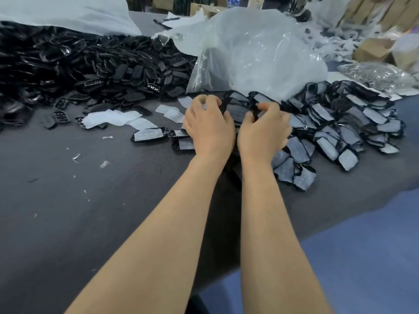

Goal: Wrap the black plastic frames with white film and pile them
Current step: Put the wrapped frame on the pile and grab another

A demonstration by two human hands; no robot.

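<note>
My left hand [209, 125] and my right hand [264, 130] are side by side over the middle of the dark table [90, 200]. Between them they hold one black plastic frame covered with white film [237, 109], the left fingers pinching its left end and the right fingers its right end. A big heap of bare black frames [79, 71] fills the left back. Loose white film pieces [118, 118] lie in front of that heap. A spread pile of wrapped frames [344, 130] lies to the right of my hands.
A large crumpled clear plastic bag [260, 53] stands behind my hands. A white sheet [68, 12] covers the back of the black heap. Cardboard boxes [374, 48] and a shiny bag [376, 75] sit at the far right. The table's edge runs diagonally at the lower right.
</note>
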